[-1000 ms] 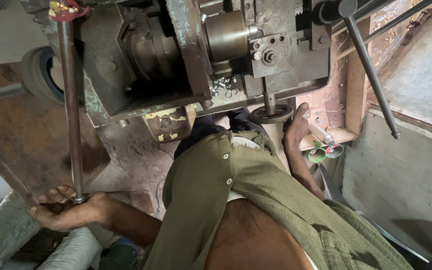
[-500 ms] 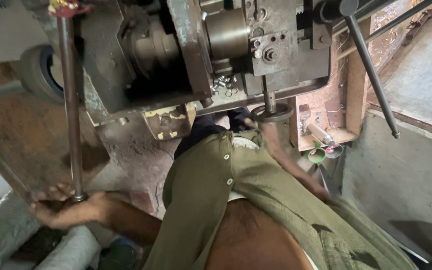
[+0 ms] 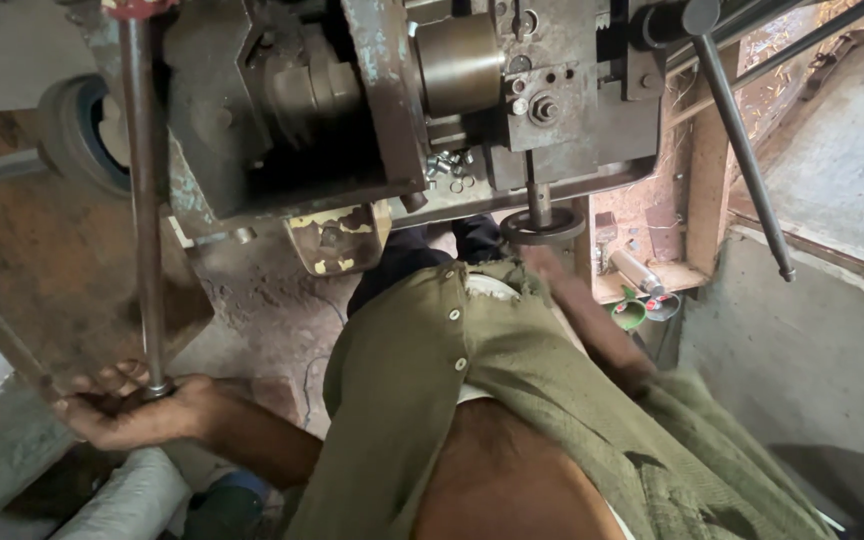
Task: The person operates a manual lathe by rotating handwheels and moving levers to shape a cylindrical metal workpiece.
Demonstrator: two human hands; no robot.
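My left hand (image 3: 132, 415) is low at the left, fingers curled round the bottom end of a long upright steel lever rod (image 3: 142, 200) that rises to a red-topped fitting. My right hand (image 3: 547, 265) is blurred, just below a dark round ring (image 3: 542, 228) on a short spindle under the grey metal machine (image 3: 372, 120). Its fingers cannot be made out. My olive-green shirt (image 3: 512, 400) fills the lower middle of the view.
A second long rod (image 3: 742, 150) slants down at the right. Small green cups (image 3: 630, 314) and a metal cylinder sit on a wooden ledge right of the ring. A concrete wall (image 3: 802, 340) stands at right. A tyre (image 3: 77, 135) and white sacks (image 3: 102, 500) are at left.
My right hand has dropped from beside the wooden frame and moved left to just under the ring. My left hand stays on the rod's end.
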